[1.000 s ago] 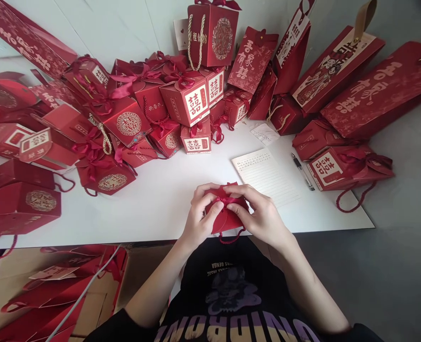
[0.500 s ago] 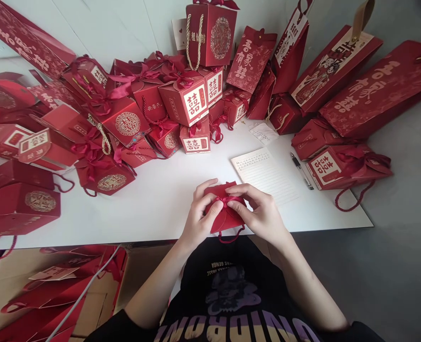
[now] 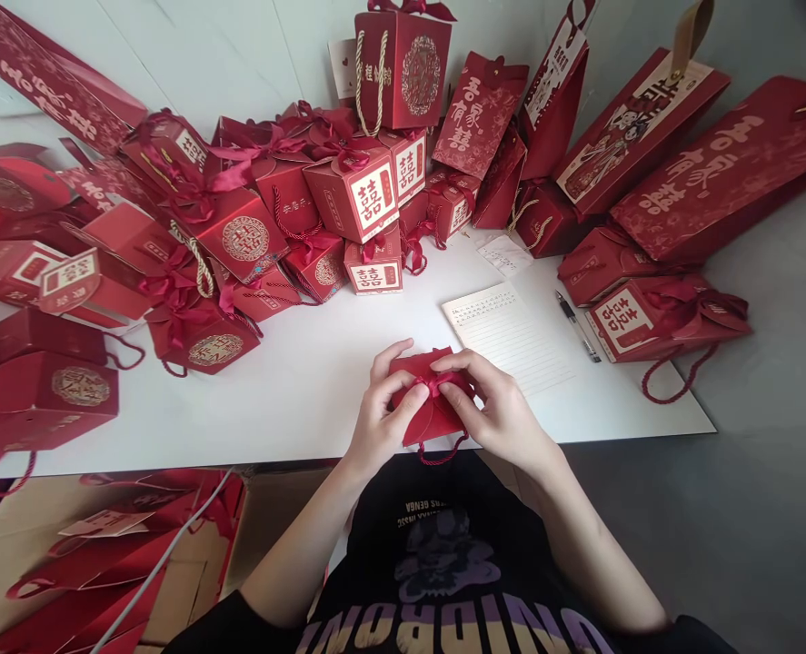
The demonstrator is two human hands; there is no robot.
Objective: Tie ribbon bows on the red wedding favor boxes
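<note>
A small red gift box (image 3: 436,425) sits at the front edge of the white table, its twisted cord handle hanging toward me. Across its top lies a red satin ribbon (image 3: 433,387), gathered at the middle in a bow or knot. My left hand (image 3: 387,400) pinches the ribbon from the left between thumb and forefinger. From the right, my right hand (image 3: 488,400) pinches the ribbon close by, thumb and forefinger near the centre. The fingers partly cover the box's top and the ribbon ends.
Beyond the box lies a lined notepad (image 3: 504,331) with handwriting, a pen (image 3: 578,327) beside it. Stacked red gift boxes (image 3: 352,195) line the back and left of the table (image 3: 293,391). More stand at the right. Below left, a cardboard box (image 3: 191,590) holds flat red pieces.
Both hands stay on the ribbon with only slight finger movement; the right thumb has shifted a little to the right. The box stays in place.
</note>
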